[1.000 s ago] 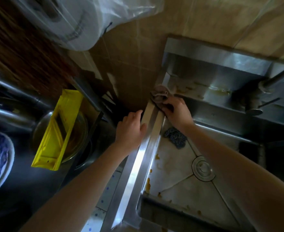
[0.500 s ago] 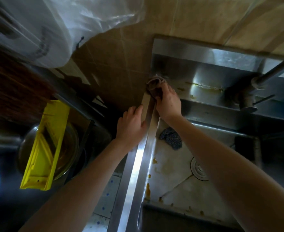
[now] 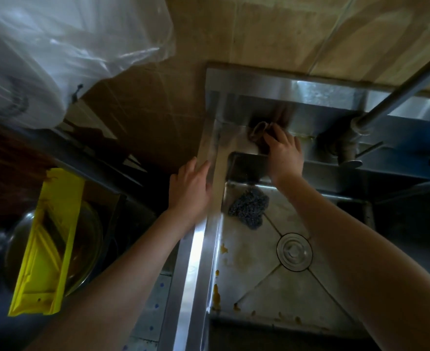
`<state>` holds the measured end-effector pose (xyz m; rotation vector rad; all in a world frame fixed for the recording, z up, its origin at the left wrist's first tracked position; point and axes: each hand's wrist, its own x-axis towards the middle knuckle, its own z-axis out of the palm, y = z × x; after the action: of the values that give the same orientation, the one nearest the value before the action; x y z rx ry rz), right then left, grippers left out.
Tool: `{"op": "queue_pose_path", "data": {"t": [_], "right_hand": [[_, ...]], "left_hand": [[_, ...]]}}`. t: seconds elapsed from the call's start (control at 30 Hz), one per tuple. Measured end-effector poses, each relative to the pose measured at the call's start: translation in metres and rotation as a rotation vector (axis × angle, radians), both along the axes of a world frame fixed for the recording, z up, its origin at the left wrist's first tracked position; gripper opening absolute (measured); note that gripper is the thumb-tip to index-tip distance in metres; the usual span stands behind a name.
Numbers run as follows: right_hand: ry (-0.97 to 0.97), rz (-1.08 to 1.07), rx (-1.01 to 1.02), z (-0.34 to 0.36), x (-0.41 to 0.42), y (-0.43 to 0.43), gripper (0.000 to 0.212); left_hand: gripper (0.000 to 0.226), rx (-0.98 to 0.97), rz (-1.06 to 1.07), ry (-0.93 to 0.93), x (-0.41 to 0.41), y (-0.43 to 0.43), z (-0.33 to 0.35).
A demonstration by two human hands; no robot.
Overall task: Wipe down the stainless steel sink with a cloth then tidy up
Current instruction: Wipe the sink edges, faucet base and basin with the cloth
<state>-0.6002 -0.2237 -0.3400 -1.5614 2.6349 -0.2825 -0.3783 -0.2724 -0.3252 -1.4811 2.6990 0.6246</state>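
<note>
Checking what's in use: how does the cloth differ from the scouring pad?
The cloth is brownish, bunched; the scouring pad is grey, wiry. The right hand holds the cloth on the back ledge of the sink; the scouring pad lies untouched on its floor. Both are near its left end.

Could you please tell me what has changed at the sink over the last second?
The right hand, holding the cloth, slid from the sink's left rim round the corner onto the back ledge, toward the tap. The left hand stays on the left rim; the scourer lies unmoved in the basin.
</note>
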Motion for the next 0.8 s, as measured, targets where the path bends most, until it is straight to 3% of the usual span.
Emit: {"op": "queue_pose_path", "data": {"t": [0.17, 0.33, 0.6, 0.7, 0.8], "right_hand": [[0.063, -0.19, -0.002, 0.002, -0.029, 0.03, 0.055], [-0.064, -0.328, -0.032, -0.002, -0.029, 0.03, 0.057], [-0.074, -0.073, -0.037, 0.001, 0.002, 0.0, 0.055], [0.011, -0.086, -0.008, 0.0, -0.006, 0.012, 0.058], [0.028, -0.249, -0.004, -0.001, -0.025, 0.036, 0.061]], "left_hand": [[0.051, -0.006, 0.009, 0.008, -0.002, -0.001, -0.001], [0.052, -0.007, 0.005, -0.004, -0.003, -0.003, 0.0], [0.051, -0.036, 0.01, -0.029, -0.006, -0.002, 0.002], [0.05, -0.045, 0.019, -0.025, -0.007, 0.0, 0.002], [0.051, -0.083, 0.023, -0.05, -0.007, 0.0, 0.001]]}}
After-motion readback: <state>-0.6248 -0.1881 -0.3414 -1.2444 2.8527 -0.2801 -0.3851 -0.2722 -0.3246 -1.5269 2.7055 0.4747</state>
